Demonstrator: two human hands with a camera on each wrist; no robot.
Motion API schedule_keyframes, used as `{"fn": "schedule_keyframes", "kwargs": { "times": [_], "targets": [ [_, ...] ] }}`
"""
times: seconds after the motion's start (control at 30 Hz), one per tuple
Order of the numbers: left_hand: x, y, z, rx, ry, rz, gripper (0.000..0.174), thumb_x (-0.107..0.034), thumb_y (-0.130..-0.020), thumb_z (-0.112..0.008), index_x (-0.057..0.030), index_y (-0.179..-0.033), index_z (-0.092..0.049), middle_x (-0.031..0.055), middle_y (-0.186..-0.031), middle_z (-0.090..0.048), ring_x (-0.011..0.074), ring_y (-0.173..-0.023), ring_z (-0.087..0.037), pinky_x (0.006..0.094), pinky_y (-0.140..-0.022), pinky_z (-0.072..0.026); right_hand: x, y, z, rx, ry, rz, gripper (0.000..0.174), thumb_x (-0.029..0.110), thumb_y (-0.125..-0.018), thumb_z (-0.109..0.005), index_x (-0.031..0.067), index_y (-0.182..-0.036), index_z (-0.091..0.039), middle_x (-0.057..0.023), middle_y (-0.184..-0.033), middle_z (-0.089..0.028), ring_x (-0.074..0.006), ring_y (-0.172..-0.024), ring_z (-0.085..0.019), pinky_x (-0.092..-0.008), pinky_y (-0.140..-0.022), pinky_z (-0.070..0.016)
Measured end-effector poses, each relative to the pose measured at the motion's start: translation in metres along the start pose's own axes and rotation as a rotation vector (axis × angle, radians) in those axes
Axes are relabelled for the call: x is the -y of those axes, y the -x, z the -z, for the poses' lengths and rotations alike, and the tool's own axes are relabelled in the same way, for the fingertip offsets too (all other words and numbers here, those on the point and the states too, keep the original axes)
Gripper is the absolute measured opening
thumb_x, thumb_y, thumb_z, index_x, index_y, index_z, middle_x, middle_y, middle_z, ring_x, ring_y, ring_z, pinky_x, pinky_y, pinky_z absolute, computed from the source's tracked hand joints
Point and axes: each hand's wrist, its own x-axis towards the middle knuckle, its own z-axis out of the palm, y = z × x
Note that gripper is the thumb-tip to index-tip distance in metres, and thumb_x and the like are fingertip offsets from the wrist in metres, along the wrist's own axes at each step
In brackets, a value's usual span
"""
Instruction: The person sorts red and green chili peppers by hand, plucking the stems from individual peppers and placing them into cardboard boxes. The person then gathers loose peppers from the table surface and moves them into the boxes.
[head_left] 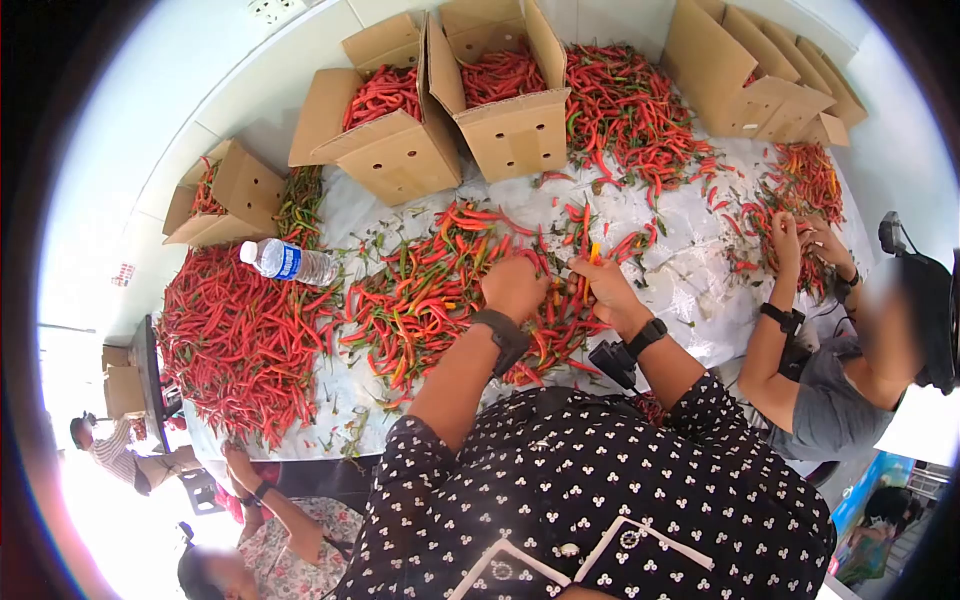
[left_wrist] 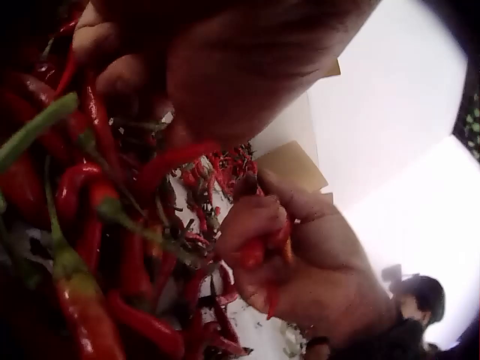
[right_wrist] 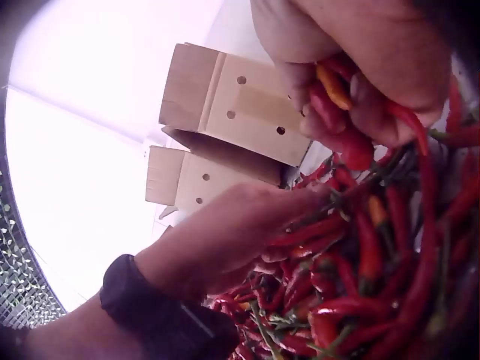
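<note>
Red, green and orange chilies lie in a loose heap. My left hand reaches down to its right side; in the right wrist view my left hand has a finger stretched along the chilies. Whether its fingertips pinch one is hidden. Close beside it, my right hand grips several chilies, one of them orange. Red ends stick out between the curled fingers of my right hand in the left wrist view.
A large red heap and a water bottle are at left. Cardboard boxes stand along the back, by another heap. A person works at right, another at lower left. Stems litter the white sheet.
</note>
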Motion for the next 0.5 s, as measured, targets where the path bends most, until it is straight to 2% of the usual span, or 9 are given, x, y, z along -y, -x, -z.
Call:
{"fn": "schedule_keyframes", "kwargs": {
  "times": [0.1,0.2,0.27,0.3,0.37,0.43,0.5],
  "targets": [
    [0.003,-0.007,-0.02,-0.079,-0.03,-0.049,0.027,-0.026,-0.072,-0.059,-0.001,-0.081,-0.062,0.0199,-0.084,-0.06,0.0361,-0.077,-0.06,0.0438,-0.067,-0.0483,0.0,-0.001,0.003,-0.005,0.039,0.015,0.011,0.015,-0.082,-0.061,0.0057,-0.081,-0.055,-0.0018,-0.062,-0.053,-0.0121,-0.052,-0.052,-0.0239,-0.044,-0.0371],
    [0.012,-0.011,-0.024,-0.114,0.009,-0.099,0.026,-0.03,-0.07,-0.063,-0.005,-0.077,-0.063,0.0165,-0.076,-0.06,0.0335,-0.072,-0.059,0.043,-0.064,-0.047,0.003,0.001,0.009,-0.027,0.039,0.029,0.01,0.014,-0.081,-0.061,0.0052,-0.082,-0.056,-0.002,-0.061,-0.053,-0.0123,-0.051,-0.052,-0.0245,-0.043,-0.0383],
    [0.015,-0.005,-0.013,-0.078,0.304,-0.116,0.025,-0.024,-0.071,-0.062,-0.0017,-0.082,-0.06,0.0182,-0.083,-0.058,0.0346,-0.079,-0.058,0.0423,-0.07,-0.0461,0.006,0.003,0.009,-0.042,0.021,0.024,0.01,0.013,-0.081,-0.062,0.005,-0.083,-0.056,-0.0021,-0.061,-0.053,-0.0124,-0.051,-0.052,-0.0249,-0.043,-0.0389],
    [0.014,-0.003,-0.011,-0.078,0.301,-0.116,0.025,-0.024,-0.071,-0.062,-0.0017,-0.082,-0.06,0.0182,-0.083,-0.058,0.0346,-0.079,-0.058,0.0423,-0.07,-0.0461,0.006,0.004,0.008,-0.027,0.003,0.02,0.011,0.013,-0.08,-0.063,0.0047,-0.083,-0.056,-0.002,-0.062,-0.053,-0.0124,-0.051,-0.051,-0.0254,-0.042,-0.0394],
    [0.013,0.002,-0.008,-0.111,0.328,-0.251,0.022,-0.021,-0.073,-0.061,-0.001,-0.08,-0.058,0.0188,-0.083,-0.056,0.0344,-0.079,-0.057,0.0428,-0.07,-0.0443,0.006,0.003,0.006,-0.01,-0.016,0.014,0.011,0.013,-0.08,-0.063,0.0044,-0.083,-0.056,-0.002,-0.062,-0.053,-0.0124,-0.05,-0.051,-0.026,-0.042,-0.0399],
    [0.011,0.008,-0.007,-0.095,0.36,-0.281,0.021,-0.021,-0.074,-0.061,-0.0005,-0.078,-0.057,0.0191,-0.081,-0.056,0.035,-0.078,-0.056,0.0434,-0.069,-0.0439,0.005,0.001,-0.001,0.109,-0.093,0.031,0.013,0.013,-0.08,-0.064,0.0039,-0.082,-0.056,-0.002,-0.064,-0.053,-0.0125,-0.05,-0.051,-0.0263,-0.042,-0.0405],
    [0.009,0.012,-0.006,-0.087,0.391,-0.314,0.02,-0.02,-0.075,-0.06,0.0001,-0.076,-0.056,0.0194,-0.079,-0.056,0.0356,-0.076,-0.056,0.0439,-0.068,-0.0436,0.001,-0.005,-0.003,0.129,-0.088,0.043,0.013,0.013,-0.08,-0.064,0.0038,-0.082,-0.056,-0.0022,-0.065,-0.054,-0.0119,-0.05,-0.051,-0.0264,-0.043,-0.0404]
  ]
}}
